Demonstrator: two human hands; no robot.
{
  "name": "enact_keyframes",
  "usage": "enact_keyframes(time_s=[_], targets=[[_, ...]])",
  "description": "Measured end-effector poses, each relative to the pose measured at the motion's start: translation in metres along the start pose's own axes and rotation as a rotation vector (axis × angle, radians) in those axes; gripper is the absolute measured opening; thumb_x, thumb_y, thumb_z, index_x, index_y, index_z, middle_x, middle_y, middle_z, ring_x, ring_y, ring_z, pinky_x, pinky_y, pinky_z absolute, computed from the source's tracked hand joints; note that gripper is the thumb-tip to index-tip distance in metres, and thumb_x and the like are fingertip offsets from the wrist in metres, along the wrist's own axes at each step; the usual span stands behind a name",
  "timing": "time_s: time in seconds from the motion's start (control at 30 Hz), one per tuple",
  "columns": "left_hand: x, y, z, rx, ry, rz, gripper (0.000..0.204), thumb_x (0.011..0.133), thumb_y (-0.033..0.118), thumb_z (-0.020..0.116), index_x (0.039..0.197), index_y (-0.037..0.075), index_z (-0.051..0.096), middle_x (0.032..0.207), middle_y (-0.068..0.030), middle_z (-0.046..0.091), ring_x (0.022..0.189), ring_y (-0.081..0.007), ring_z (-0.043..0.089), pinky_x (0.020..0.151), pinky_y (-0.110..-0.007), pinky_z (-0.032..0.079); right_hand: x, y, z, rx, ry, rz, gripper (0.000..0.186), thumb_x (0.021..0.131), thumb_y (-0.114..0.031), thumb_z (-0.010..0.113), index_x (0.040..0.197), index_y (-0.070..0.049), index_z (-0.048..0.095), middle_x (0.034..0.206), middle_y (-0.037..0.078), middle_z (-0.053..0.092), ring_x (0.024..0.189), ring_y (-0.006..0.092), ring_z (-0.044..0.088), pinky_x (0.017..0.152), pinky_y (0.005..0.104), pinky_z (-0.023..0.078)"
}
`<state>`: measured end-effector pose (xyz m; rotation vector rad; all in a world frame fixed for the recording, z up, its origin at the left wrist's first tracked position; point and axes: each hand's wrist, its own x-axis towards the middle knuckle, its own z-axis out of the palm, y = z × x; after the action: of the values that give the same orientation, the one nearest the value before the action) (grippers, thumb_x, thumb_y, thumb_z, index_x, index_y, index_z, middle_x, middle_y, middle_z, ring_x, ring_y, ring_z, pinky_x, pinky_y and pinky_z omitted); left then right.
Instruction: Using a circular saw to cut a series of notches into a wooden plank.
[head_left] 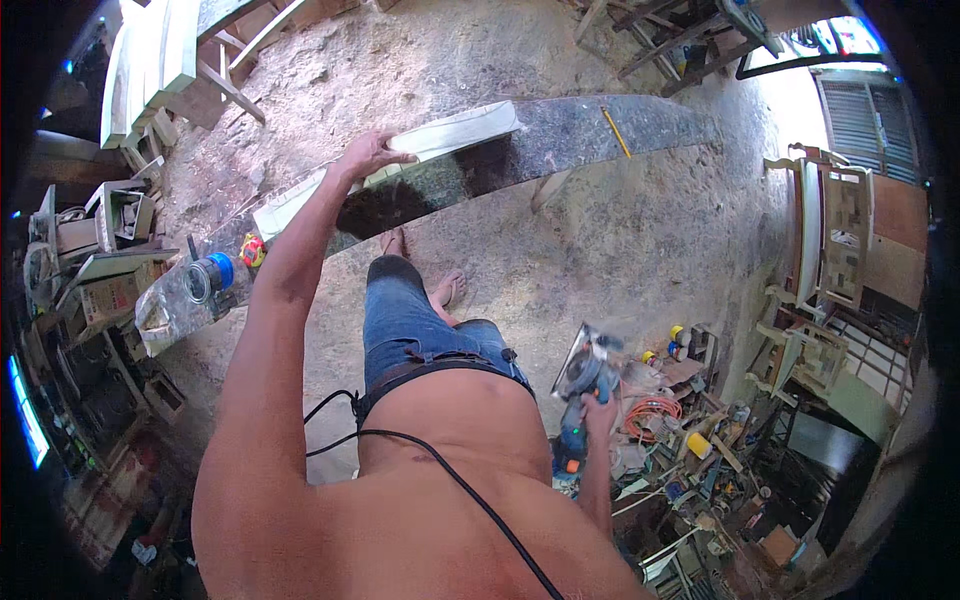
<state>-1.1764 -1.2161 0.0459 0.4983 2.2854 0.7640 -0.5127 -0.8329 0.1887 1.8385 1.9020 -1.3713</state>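
A long, pale wooden piece (455, 133) lies along the far edge of a dark, narrow bench (570, 130). My left hand (370, 157) grips it near its middle, fingers over the top and thumb pointing right. Low at my right side, my right hand (600, 412) is closed round the handle of a blue circular saw (575, 425). The saw's flat base plate (570, 352) points away from me, and part of the tool is blurred. A yellow pencil (616, 132) rests on the bench's right part.
Left of the bench are a red and yellow tape measure (252, 250) and a clear plastic container (180, 305) with a blue ring. Scraps and an orange cord (652, 415) clutter the lower right. Wooden furniture frames (845, 235) stand at right. A black cable (450, 465) crosses my torso.
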Motion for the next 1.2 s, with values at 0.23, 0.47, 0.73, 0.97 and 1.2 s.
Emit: enact_keyframes(time_s=[0.23, 0.47, 0.73, 0.97, 1.2], targets=[[-0.082, -0.036, -0.025, 0.170, 0.192, -0.149, 0.109, 0.075, 0.077, 0.087, 0.158, 0.012, 0.062, 0.144, -0.0212, 0.072, 0.133, -0.0373, 0.068, 0.114, -0.046, 0.051, -0.068, 0.125, 0.001, 0.257, 0.130, 0.295, 0.032, 0.083, -0.003, 0.079, 0.109, -0.006, 0.061, 0.078, 0.008, 0.067, 0.056, 0.0216, 0.065, 0.049, 0.0382, 0.055], [-0.213, -0.105, -0.050, 0.403, 0.538, -0.365, 0.098, 0.082, 0.068, 0.086, 0.152, 0.003, 0.062, 0.152, -0.0243, 0.062, 0.143, -0.0406, 0.057, 0.122, -0.050, 0.046, -0.039, 0.248, 0.014, 0.300, 0.054, 0.342, 0.027, 0.082, -0.004, 0.080, 0.105, -0.006, 0.066, 0.084, 0.009, 0.070, 0.056, 0.0208, 0.065, 0.050, 0.0368, 0.054], [-0.272, -0.098, 0.003, 0.564, 0.692, -0.243, 0.093, 0.080, 0.041, 0.094, 0.157, 0.007, 0.055, 0.161, -0.0207, 0.054, 0.151, -0.0402, 0.049, 0.123, -0.056, 0.042, 0.006, 0.218, 0.014, 0.061, -0.107, 0.062, 0.025, 0.083, -0.005, 0.080, 0.104, -0.006, 0.068, 0.085, 0.009, 0.070, 0.055, 0.0201, 0.064, 0.049, 0.0358, 0.053], [-0.214, -0.082, -0.001, 0.474, 0.554, -0.187, 0.103, 0.077, 0.040, 0.094, 0.164, 0.012, 0.046, 0.170, -0.0213, 0.044, 0.159, -0.0433, 0.038, 0.131, -0.056, 0.032, 0.007, 0.108, 0.021, -0.001, -0.066, 0.062, 0.028, 0.085, -0.010, 0.080, 0.110, -0.006, 0.068, 0.085, 0.008, 0.069, 0.054, 0.0184, 0.063, 0.048, 0.0355, 0.051], [-0.153, -0.086, -0.004, 0.507, 0.427, -0.072, 0.101, 0.074, 0.035, 0.096, 0.159, 0.010, 0.047, 0.155, -0.0165, 0.055, 0.150, -0.0390, 0.047, 0.123, -0.060, 0.035, -0.010, 0.033, 0.029, 0.058, 0.016, -0.026, 0.035, 0.091, -0.007, 0.078, 0.124, -0.002, 0.066, 0.076, 0.002, 0.065, 0.047, 0.0135, 0.056, 0.043, 0.0309, 0.047]])
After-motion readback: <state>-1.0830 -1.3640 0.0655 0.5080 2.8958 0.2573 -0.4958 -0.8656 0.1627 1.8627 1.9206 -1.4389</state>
